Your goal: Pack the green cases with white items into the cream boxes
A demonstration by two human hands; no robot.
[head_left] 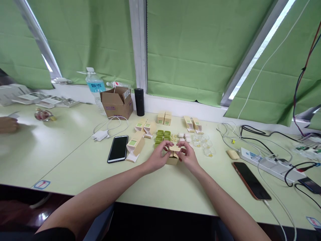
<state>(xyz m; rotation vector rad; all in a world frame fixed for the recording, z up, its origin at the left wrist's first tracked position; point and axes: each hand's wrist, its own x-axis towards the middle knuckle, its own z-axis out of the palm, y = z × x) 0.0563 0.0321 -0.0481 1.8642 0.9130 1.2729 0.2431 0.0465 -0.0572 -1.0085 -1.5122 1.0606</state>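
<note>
Left hand and right hand pinch the flap of an unclosed box; two boxes seem finished, five boxes gape, and cups sit outside.

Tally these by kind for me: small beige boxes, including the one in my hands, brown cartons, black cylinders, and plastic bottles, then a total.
Small beige boxes: 8, counting the held box between left hand and right hand
Brown carton: 1
Black cylinder: 1
Plastic bottles: 2
Total: 12
</note>
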